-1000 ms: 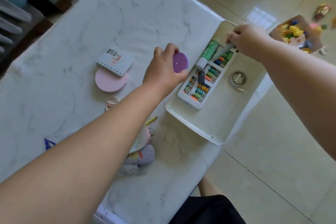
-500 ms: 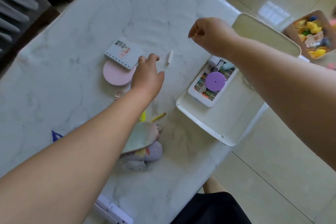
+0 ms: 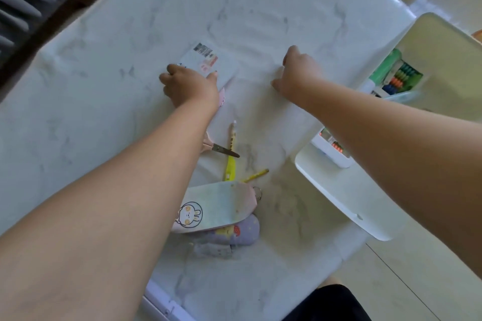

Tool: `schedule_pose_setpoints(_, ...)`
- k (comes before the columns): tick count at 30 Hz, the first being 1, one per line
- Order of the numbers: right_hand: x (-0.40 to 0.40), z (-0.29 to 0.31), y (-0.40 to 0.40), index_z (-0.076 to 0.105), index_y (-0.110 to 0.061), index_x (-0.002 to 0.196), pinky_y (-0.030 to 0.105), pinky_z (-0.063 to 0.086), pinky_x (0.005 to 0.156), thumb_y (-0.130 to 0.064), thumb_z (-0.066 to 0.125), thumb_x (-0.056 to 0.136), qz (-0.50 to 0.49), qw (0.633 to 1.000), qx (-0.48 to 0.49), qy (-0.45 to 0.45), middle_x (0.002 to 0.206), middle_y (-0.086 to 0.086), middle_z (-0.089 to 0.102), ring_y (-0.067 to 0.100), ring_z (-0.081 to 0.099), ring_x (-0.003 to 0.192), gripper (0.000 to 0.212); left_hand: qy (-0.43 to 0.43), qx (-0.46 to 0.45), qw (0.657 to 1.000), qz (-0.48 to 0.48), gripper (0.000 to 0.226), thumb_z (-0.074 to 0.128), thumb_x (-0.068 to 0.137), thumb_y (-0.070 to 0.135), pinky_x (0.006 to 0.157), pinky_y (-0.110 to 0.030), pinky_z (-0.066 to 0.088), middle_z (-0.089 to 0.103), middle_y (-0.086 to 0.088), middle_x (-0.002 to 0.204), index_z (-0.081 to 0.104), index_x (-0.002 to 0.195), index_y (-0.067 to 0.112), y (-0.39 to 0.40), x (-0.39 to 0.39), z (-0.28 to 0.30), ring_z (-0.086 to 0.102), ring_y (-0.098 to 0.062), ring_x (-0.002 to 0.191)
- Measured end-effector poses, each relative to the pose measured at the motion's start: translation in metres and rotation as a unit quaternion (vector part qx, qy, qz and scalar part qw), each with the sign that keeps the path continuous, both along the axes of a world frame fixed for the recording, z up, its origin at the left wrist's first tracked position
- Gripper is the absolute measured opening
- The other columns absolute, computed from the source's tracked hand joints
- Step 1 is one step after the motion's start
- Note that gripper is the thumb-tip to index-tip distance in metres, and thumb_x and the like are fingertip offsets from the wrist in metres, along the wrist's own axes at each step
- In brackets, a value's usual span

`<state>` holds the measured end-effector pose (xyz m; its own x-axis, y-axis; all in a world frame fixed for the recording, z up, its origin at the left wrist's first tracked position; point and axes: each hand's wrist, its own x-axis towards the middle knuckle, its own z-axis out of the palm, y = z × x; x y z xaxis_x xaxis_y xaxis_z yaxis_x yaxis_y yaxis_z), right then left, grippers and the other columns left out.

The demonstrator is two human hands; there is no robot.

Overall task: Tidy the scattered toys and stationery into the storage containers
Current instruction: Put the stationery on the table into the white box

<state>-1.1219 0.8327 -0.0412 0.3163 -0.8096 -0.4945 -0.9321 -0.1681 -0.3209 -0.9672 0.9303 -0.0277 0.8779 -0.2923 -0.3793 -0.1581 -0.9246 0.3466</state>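
Nearest to the person, two soft pencil cases lie together on the marble table [image 3: 104,86]: the one with a rabbit picture [image 3: 216,208] rests on top of the purple one [image 3: 240,233]. Just beyond them are a yellow pen [image 3: 230,161], a yellow pencil [image 3: 254,175] and small scissors [image 3: 221,150], all close to each other and not yet picked up.

Further away, the left hand [image 3: 189,86] has come down on the small notebook [image 3: 208,64]. Half a second ago it was only reaching toward it; now the fingers are curled over its near edge and the thumb is at its right side, so I judge that it grips it. The pink round thing under the notebook is almost hidden by the hand.

The right hand [image 3: 297,73] has moved from above the white tray [image 3: 336,190] to the table, where a small white stick was lying before. The fingers are bent downward, but whether they hold the stick I cannot tell.

The tray at the right already contains the bead counting toy [image 3: 399,78] and a green tube [image 3: 383,70]. It seems both hands now collect the next items for it.
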Motion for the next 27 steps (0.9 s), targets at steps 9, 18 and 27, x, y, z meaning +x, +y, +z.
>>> schedule_pose_setpoints(9, -0.007, 0.004, 0.001, 0.047, -0.013, 0.121, 0.032, 0.037, 0.067, -0.004, 0.047, 0.086, 0.015, 1.000, 0.011, -0.015, 0.104, 0.011, 0.054, 0.032, 0.054, 0.090, 0.037, 0.001, -0.056, 0.998, 0.036, 0.061, 0.076, 0.078, 0.027, 0.099, -0.032, 0.043, 0.042, -0.008, 0.136, 0.041, 0.125, 0.012, -0.017, 0.006, -0.009, 0.047, -0.028, 0.123)
schedule_pose_setpoints(18, -0.051, 0.063, 0.010, 0.050, -0.023, 0.118, 0.031, 0.046, 0.056, -0.010, 0.051, 0.083, -0.099, 0.974, 0.003, -0.204, 0.096, 0.006, 0.064, 0.023, 0.058, 0.076, 0.037, 0.107, -0.305, 0.946, 0.023, 0.030, 0.060, 0.086, 0.010, 0.074, -0.039, 0.059, 0.064, 0.007, 0.084, 0.041, 0.105, 0.024, -0.002, -0.036, 0.033, 0.068, -0.019, 0.080)
schedule_pose_setpoints(27, -0.172, 0.090, 0.028, 0.052, -0.019, 0.118, 0.043, 0.053, 0.078, -0.019, 0.051, 0.088, -0.283, 0.944, -0.089, -0.142, 0.096, 0.005, 0.062, 0.027, 0.062, 0.090, 0.030, 0.247, -0.277, 0.893, -0.253, 0.026, 0.061, 0.090, 0.016, 0.070, -0.032, 0.053, 0.069, -0.007, 0.088, 0.056, 0.115, 0.021, -0.005, -0.147, 0.076, 0.067, -0.020, 0.080)
